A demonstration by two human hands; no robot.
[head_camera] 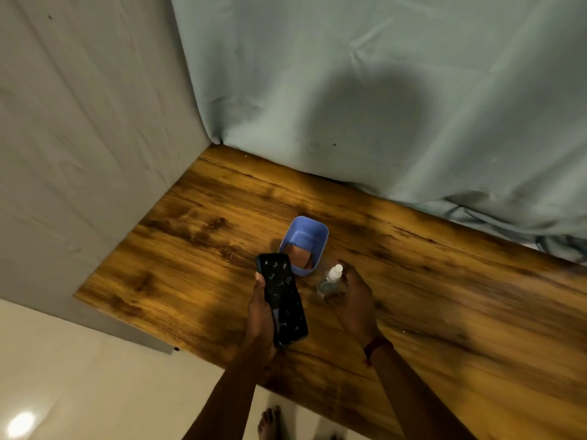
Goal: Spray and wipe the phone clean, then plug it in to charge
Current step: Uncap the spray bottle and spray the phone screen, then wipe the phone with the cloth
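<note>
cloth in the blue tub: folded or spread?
Folded. The brown cloth sits as a compact wad with a creased edge inside the blue tub, filling only its near end.

Left hand point(261, 315) grips the phone point(282, 298), screen up, droplets speckling the glass. Right hand point(354, 300) wraps the small spray bottle point(330, 282), at three o'clock from the phone. Blue tub point(313, 231) with brown cloth point(300, 256) sits at twelve, on the wooden table point(190, 236).

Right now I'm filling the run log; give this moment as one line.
left hand: holds phone | right hand: grips spray bottle | cloth: in blue tub | stage: spraying
</note>
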